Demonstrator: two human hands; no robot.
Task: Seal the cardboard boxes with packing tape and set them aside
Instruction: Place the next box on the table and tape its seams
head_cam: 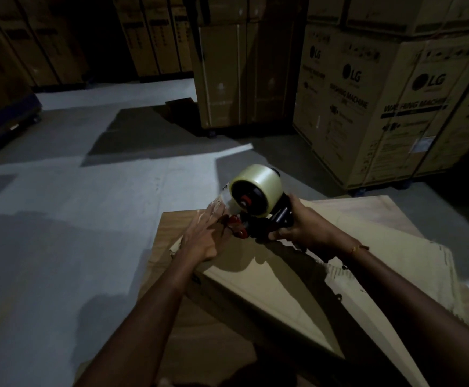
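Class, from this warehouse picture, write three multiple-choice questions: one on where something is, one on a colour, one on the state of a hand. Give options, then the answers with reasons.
1. Where is the tape dispenser?
A. on the floor
B. over the far end of the cardboard box
C. on the tall boxes

2. What colour are the dispenser's small rollers?
A. red
B. blue
C. white

3. How is the left hand?
A. curled in a fist
B. holding the tape roll
C. flat, fingers straight, on the box

Answers: B, the right hand holds it at the box's far end; A, the rollers show red by the black frame; C, its palm lies spread on the cardboard.
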